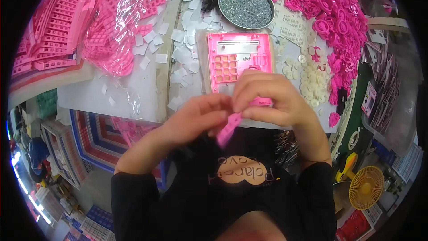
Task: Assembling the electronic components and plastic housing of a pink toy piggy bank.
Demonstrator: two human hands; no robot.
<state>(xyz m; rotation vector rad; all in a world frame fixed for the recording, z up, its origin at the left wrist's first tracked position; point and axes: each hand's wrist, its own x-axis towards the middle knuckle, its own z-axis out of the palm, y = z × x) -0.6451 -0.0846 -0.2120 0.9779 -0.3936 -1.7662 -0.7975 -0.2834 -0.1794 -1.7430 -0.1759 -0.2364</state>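
Observation:
My left hand and my right hand meet just past the table's near edge. Between their pinched fingertips is a small pink plastic part, slightly blurred, hanging down tilted. My fingers cover its upper end. Right behind my hands lies a pink plastic casing with a grid of square openings and a silvery strip across its upper part. My right hand hides the casing's lower right portion.
A round metal dish of small screws stands beyond the casing. White paper squares lie scattered to its left, near a clear bag of pink keypads. Cream round pieces and a heap of pink ring-shaped parts lie right.

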